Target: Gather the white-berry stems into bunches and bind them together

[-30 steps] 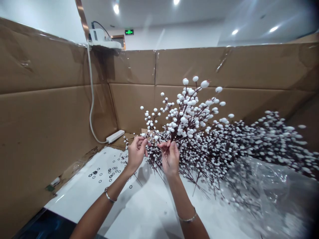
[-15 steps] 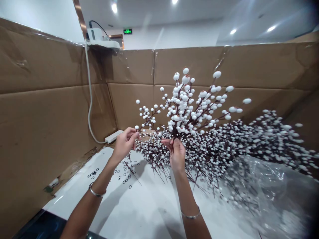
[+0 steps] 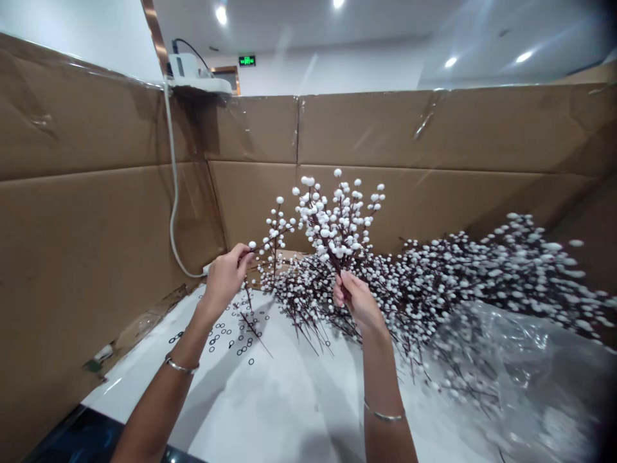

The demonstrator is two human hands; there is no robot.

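One hand [image 3: 224, 273], the left, pinched a sprig [image 3: 274, 233]; the right hand [image 3: 357, 296] gripped a bunch [image 3: 325, 233], likely light, springy, best held low.

Left forearm [image 3: 166, 386]: is slanting up and rightward from the lower edge
Left hand [image 3: 222, 283]: is reaching forward, well apart from the right
Left fingers [image 3: 244, 253]: are pinching against the thumb
Right forearm [image 3: 383, 386]: is standing steeper, leaning slightly leftward
Right hand [image 3: 362, 302]: is sitting a little lower in view, gripping
Right fingers [image 3: 340, 292]: are curling inward below the thumb
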